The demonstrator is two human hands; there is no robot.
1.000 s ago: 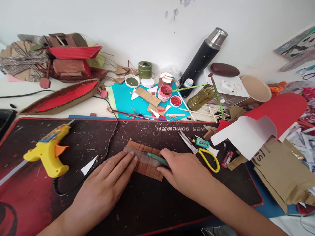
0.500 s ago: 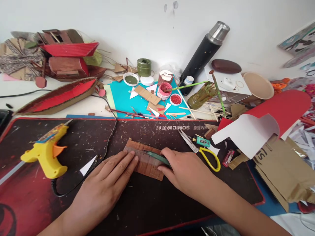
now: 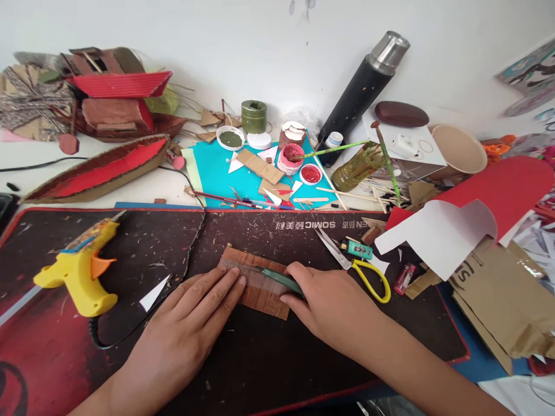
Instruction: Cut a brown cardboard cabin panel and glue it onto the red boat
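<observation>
A piece of brown cardboard [image 3: 264, 304] lies on the dark mat, with a clear ruler [image 3: 254, 279] laid lengthwise across it. My left hand [image 3: 195, 323] rests flat, fingers stretched out and pressing on the ruler's left part. In my right hand [image 3: 321, 297] is a green utility knife [image 3: 281, 280], closed in the fingers. Its blade end points left and sits at the ruler's upper edge, over the cardboard. Most of the knife's rear is hidden by my palm.
Left on the mat [image 3: 260, 370] lies a yellow glue gun [image 3: 84, 268], its cord trailing behind. Scissors [image 3: 368, 280] and a lighter [image 3: 358, 249] lie right of my hand. Behind stand paint jars [image 3: 290, 159], a black flask [image 3: 359, 92] and a cardboard boat [image 3: 102, 170].
The knife and my right hand have slid slightly right along the ruler. My left hand stays on the ruler, and the view has shifted a little.
</observation>
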